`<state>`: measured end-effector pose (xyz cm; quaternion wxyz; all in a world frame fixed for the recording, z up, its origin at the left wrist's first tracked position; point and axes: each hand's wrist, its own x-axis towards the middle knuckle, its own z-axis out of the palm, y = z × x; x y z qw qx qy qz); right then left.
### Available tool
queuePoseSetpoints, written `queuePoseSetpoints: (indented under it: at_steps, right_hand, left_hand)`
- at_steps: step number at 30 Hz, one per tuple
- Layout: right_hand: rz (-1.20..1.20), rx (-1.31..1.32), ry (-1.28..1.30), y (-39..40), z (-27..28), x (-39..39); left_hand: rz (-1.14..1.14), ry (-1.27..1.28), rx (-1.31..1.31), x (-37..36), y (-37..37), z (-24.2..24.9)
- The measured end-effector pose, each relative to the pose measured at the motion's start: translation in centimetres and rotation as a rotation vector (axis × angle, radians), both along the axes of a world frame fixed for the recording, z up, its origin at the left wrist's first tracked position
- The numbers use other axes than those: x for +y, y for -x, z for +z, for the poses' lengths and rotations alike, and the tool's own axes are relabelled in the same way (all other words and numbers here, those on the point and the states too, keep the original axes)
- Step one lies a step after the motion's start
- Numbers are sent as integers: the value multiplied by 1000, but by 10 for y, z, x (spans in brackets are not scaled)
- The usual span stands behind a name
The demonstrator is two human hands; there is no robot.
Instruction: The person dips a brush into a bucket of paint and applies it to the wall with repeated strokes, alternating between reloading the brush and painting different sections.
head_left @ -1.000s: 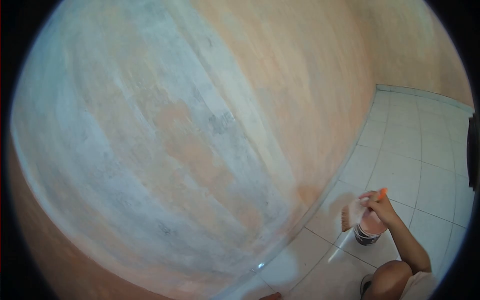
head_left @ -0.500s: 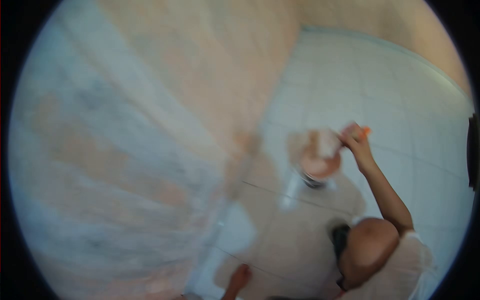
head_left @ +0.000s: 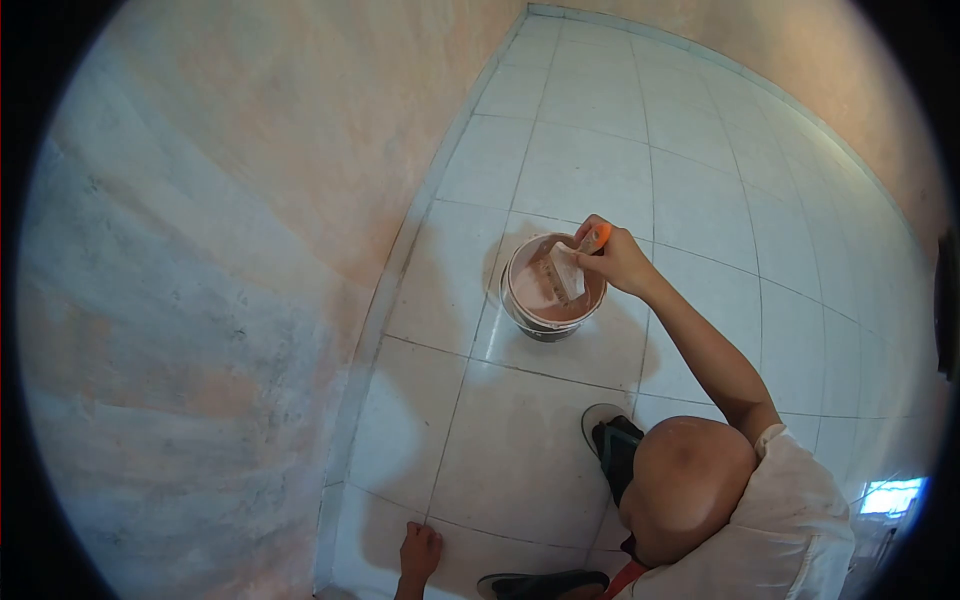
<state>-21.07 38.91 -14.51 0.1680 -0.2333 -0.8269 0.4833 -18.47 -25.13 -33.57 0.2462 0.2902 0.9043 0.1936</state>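
A wide paintbrush (head_left: 569,272) with an orange-tipped handle is gripped by my right hand (head_left: 612,257), its fingers wrapped round the handle. The brush head, pale with paint, reaches into a round bucket (head_left: 546,330) of pinkish paint (head_left: 533,288); the bristle tips are at the paint. The bucket stands upright on the tiled floor, a thin wire handle lying down along its side. Low in the view, my left hand (head_left: 420,552) has its fingers curled in, with nothing seen in them, near the floor and apart from the bucket.
On the left rises a wall (head_left: 200,300) with patchy pinkish and grey-white paint, meeting the tiled floor (head_left: 700,240) at a low skirting. My bent knee (head_left: 690,470) and sandalled foot (head_left: 612,445) are close to the bucket. A dark object (head_left: 946,305) stands at the right edge.
My view has shifted and sharpened, and the bucket now appears further left. My right hand has lowered the paintbrush into the bucket. My left hand stays low with curled fingers.
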Motion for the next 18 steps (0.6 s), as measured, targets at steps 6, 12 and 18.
queuePoseSetpoints:
  at_steps: [6, 12, 18]
  right_hand:
    - [26, -131, -80, 20, -19, 7]
    - [1, -224, -101, 6, -21, 23]
    - [30, -216, -108, 27, -35, 9]
  left_hand:
    - [29, -28, 17, 1, 4, -4]
    - [34, -43, 61, 17, -13, -5]
    - [69, -44, 46, 8, 17, -10]
